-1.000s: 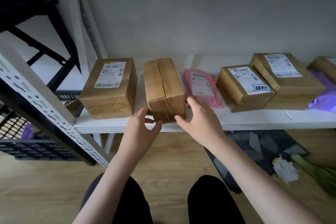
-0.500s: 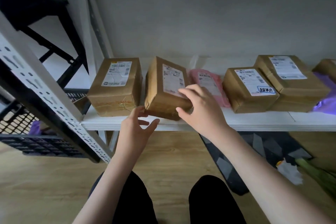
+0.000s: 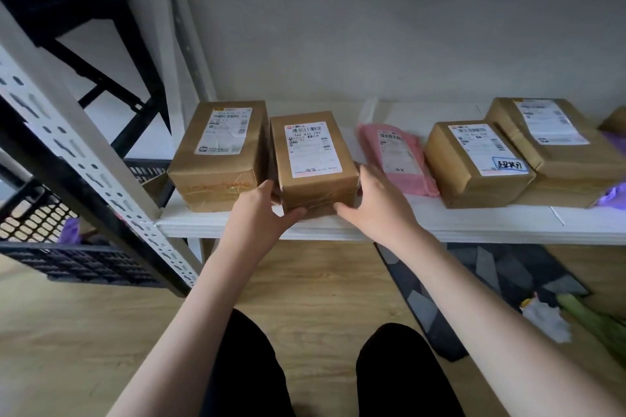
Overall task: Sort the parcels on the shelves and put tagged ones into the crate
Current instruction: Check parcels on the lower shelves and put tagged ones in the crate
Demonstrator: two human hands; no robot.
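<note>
White shelf spans 9 to 3 o'clock. Black crate at 8 o'clock, on the floor. Centre box, label up, rests on the shelf touching its left neighbour. Left hand and right hand clasp its near corners, fingers curled around the sides.

Dim, soft daylight (edges warped)

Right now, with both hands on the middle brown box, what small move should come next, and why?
Probably let go of the brown box and leave it on the shelf. Its shipping label faces up and shows no handwritten tag like the one on the box to the right. The left hand and right hand hold its near corners.
</note>
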